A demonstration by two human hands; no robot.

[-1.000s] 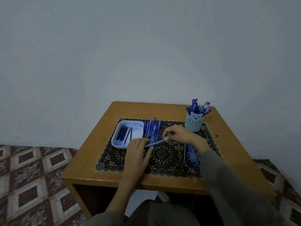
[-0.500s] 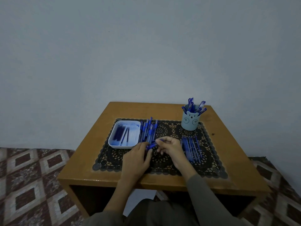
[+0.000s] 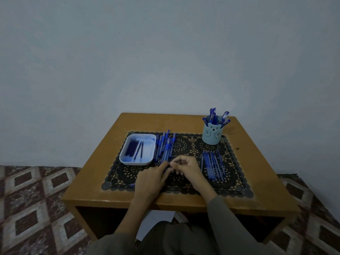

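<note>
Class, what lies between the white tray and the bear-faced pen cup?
In the head view, a heap of blue pens beside the tray, then bare lace mat up to the cup.

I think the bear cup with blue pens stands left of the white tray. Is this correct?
No. The head view shows the bear cup with blue pens standing right of the white tray, not left.
</note>
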